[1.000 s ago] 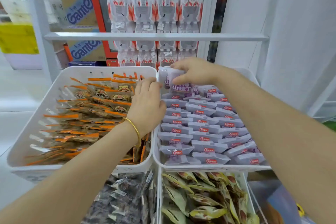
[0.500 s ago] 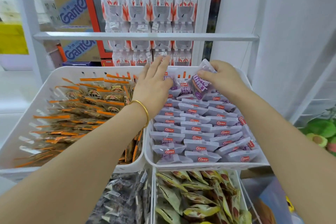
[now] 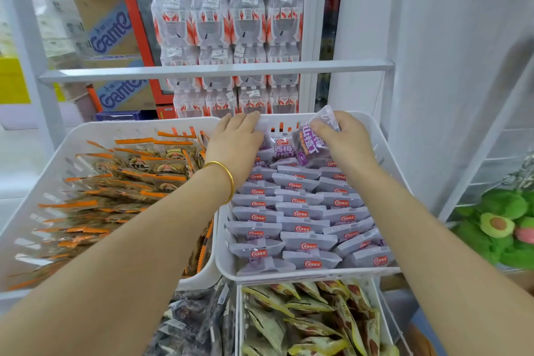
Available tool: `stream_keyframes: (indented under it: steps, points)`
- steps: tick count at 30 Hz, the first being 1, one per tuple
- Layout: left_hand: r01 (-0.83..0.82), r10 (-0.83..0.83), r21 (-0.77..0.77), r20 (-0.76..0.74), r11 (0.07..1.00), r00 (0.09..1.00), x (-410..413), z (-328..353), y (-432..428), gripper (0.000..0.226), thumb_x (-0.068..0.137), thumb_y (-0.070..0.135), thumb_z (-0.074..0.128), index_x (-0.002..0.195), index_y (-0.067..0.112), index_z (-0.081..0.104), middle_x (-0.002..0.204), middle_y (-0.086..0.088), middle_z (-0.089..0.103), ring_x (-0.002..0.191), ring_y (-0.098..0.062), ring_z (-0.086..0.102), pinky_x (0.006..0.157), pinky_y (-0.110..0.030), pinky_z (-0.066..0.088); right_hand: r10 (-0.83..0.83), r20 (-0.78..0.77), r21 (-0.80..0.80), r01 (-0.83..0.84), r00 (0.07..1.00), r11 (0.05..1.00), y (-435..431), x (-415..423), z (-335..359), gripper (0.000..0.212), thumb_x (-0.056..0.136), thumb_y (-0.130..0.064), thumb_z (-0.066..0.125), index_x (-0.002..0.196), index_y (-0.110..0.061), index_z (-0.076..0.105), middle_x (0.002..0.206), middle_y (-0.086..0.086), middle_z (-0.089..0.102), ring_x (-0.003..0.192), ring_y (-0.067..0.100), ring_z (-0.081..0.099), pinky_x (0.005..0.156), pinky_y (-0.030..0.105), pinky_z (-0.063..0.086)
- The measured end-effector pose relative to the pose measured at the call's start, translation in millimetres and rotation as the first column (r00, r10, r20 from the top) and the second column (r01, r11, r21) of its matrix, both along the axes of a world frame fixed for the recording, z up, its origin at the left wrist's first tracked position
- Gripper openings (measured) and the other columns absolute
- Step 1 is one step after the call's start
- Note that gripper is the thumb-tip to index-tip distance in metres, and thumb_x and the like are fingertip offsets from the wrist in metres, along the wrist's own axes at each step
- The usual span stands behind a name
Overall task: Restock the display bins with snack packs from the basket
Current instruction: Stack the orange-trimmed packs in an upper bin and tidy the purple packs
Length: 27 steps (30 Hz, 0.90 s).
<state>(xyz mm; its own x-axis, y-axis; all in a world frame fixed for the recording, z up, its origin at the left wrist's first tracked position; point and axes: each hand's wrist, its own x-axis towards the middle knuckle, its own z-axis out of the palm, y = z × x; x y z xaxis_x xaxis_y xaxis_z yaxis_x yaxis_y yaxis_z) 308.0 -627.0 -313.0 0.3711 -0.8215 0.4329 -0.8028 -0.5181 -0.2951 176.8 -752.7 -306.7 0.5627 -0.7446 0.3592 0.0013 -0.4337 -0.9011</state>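
A white display bin on the upper right holds rows of lilac snack packs with red logos. My right hand grips one purple pack tilted up at the bin's far end. My left hand, with a gold bangle on the wrist, reaches over the bin's far left corner, its fingers resting on packs near the back wall. Another upright purple pack stands between the two hands. No basket is in view.
A white bin of orange-edged snack packs sits to the left. Below are a bin of dark packs and a bin of yellow-green packs. Shrink-wrapped water bottles stand behind a white rail. Green plush toys lie at the right.
My left hand moved from the orange bin's edge to the far corner of the lilac bin. My right hand carried the purple pack rightward along the back row.
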Motion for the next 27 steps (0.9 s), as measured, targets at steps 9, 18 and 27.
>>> stream_keyframes:
  steps: [9, 18, 27]
  points:
    - [0.018, -0.016, 0.086, -0.022, 0.996, 1.000, -13.6, 2.3, 2.0, 0.052, 0.082, -0.007, 0.050, 0.127, 0.018, 0.044, 0.120, -0.004, 0.055, 0.109, -0.025, 0.052, 0.084, -0.033, 0.043, -0.021, 0.033, -0.027, 0.021, 0.999, 0.999, 2.5, -6.1, -3.6, 0.006, 0.095, -0.025, 0.055, 0.100, -0.023, 0.056, 0.088, -0.008, 0.059, 0.079, 0.003, 0.056, 0.062, 0.014, 0.042]
    - [0.087, -0.081, 0.124, -0.052, 0.988, 0.995, -4.2, 14.1, -2.4, 0.034, 0.087, -0.001, 0.046, 0.119, 0.011, 0.040, 0.113, -0.011, 0.058, 0.103, -0.025, 0.045, 0.083, -0.030, 0.036, -0.018, 0.108, -0.024, 0.021, 0.994, 0.999, 15.5, -17.6, -18.3, 0.011, 0.095, -0.027, 0.053, 0.086, -0.034, 0.052, 0.081, -0.019, 0.057, 0.075, -0.001, 0.058, 0.068, 0.014, 0.048]
    - [0.159, -0.112, 0.149, -0.278, 0.976, 0.954, 7.4, 16.9, -1.9, 0.036, 0.100, 0.029, 0.036, 0.135, 0.027, 0.044, 0.123, -0.004, 0.059, 0.117, -0.026, 0.040, 0.095, -0.035, 0.034, -0.080, 0.179, 0.083, 0.066, 0.981, 0.994, 15.6, -19.8, -30.5, 0.004, 0.095, -0.027, 0.054, 0.098, -0.026, 0.056, 0.086, -0.015, 0.061, 0.082, 0.003, 0.060, 0.070, 0.015, 0.050]
